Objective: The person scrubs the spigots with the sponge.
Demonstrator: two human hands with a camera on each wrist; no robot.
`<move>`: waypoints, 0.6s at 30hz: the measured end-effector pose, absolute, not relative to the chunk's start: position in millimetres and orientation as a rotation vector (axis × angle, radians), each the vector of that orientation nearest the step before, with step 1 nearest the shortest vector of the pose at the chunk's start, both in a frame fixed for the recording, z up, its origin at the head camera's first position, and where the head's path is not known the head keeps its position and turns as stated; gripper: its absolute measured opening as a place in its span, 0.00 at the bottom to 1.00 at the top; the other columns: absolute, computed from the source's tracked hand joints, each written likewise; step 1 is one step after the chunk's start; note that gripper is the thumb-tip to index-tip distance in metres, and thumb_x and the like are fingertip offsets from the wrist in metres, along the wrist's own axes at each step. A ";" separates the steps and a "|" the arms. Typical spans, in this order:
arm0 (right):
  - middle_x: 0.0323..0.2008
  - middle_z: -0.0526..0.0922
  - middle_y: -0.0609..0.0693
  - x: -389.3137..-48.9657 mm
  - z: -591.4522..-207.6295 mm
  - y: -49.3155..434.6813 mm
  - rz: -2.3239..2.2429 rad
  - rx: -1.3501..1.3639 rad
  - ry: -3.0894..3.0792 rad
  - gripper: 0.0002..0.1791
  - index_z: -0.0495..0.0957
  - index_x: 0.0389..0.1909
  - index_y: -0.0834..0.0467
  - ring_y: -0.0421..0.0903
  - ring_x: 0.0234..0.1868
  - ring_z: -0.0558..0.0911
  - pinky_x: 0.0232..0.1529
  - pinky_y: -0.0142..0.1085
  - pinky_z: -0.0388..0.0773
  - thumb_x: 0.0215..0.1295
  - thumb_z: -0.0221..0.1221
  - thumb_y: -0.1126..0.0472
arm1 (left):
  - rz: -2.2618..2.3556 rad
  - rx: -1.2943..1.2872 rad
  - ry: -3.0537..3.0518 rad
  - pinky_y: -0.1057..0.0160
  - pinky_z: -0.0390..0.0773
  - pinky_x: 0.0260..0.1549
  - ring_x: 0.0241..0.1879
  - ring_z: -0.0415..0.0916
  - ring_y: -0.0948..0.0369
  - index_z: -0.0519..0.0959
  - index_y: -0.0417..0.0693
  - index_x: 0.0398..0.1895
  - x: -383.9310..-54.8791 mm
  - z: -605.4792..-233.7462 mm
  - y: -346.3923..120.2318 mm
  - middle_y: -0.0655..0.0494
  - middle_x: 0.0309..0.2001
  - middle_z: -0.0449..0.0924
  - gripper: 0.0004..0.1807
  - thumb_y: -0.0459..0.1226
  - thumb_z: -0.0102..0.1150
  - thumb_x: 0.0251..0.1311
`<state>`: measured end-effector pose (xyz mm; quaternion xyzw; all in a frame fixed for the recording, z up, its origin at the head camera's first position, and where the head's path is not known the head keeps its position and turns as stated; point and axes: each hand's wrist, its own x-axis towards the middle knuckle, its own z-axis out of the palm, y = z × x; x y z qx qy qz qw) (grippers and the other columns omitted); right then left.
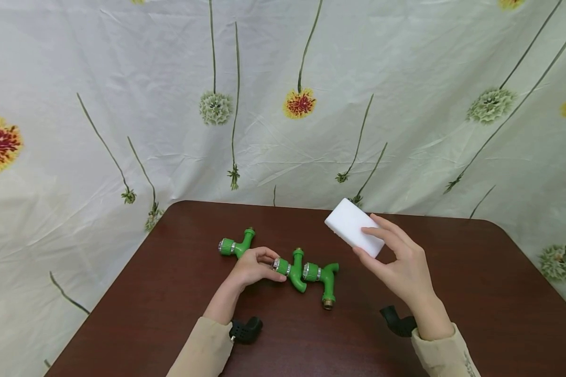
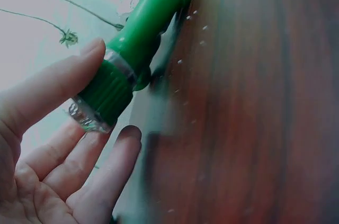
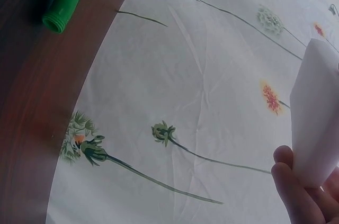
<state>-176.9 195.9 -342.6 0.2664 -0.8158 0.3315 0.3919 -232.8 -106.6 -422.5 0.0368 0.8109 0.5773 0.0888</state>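
Three green plastic taps with silver-trimmed knobs lie on the dark table. My left hand [image 1: 254,268] holds the middle tap [image 1: 296,271] by its knob; in the left wrist view the thumb lies along the ribbed knob [image 2: 108,89] and the fingers are behind its end. Just right of it lies another tap [image 1: 328,283], its brass-coloured threaded end toward me. The third tap [image 1: 246,242] is farther back to the left, partly hidden by my left hand. Above the table's right half, my right hand [image 1: 403,262] pinches a white sponge block [image 1: 351,222] between thumb and fingers, tilted.
The reddish-brown wooden table [image 1: 170,293] has rounded far corners. Behind it hangs a white cloth [image 1: 179,63] printed with flowers and stems. Black wrist devices [image 1: 247,330] sit at both cuffs, low over the table.
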 end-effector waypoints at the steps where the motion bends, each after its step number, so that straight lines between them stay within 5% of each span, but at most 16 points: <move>1: 0.54 0.78 0.52 -176.9 -342.6 195.9 0.842 0.677 -2.068 0.19 0.83 0.41 0.55 0.48 0.49 0.79 0.43 0.18 0.71 0.43 0.71 0.62 | 1.712 0.120 2.418 0.60 0.77 0.37 0.35 0.76 0.58 0.81 0.44 0.35 -232.3 -420.9 -107.1 0.54 0.34 0.80 0.21 0.32 0.78 0.33; 8: 0.54 0.78 0.51 -176.6 -342.4 196.4 0.836 0.664 -2.091 0.20 0.83 0.41 0.55 0.48 0.49 0.79 0.44 0.17 0.70 0.43 0.71 0.62 | 1.750 0.213 2.400 0.56 0.78 0.44 0.43 0.79 0.53 0.79 0.35 0.46 -231.4 -410.2 -116.1 0.43 0.45 0.81 0.26 0.34 0.75 0.41; 13: 0.55 0.77 0.51 -176.1 -342.4 196.7 0.829 0.663 -2.105 0.20 0.82 0.42 0.55 0.48 0.50 0.79 0.43 0.18 0.71 0.43 0.72 0.62 | 1.852 0.182 2.419 0.55 0.78 0.45 0.47 0.79 0.52 0.78 0.37 0.50 -233.2 -404.4 -131.8 0.45 0.49 0.79 0.27 0.37 0.74 0.44; 18: 0.55 0.77 0.51 -175.8 -341.7 196.3 0.821 0.668 -2.112 0.20 0.82 0.42 0.55 0.48 0.50 0.79 0.41 0.21 0.73 0.43 0.72 0.61 | 1.970 0.117 2.438 0.61 0.77 0.43 0.48 0.78 0.51 0.77 0.36 0.52 -233.8 -398.5 -154.8 0.44 0.51 0.78 0.28 0.36 0.73 0.46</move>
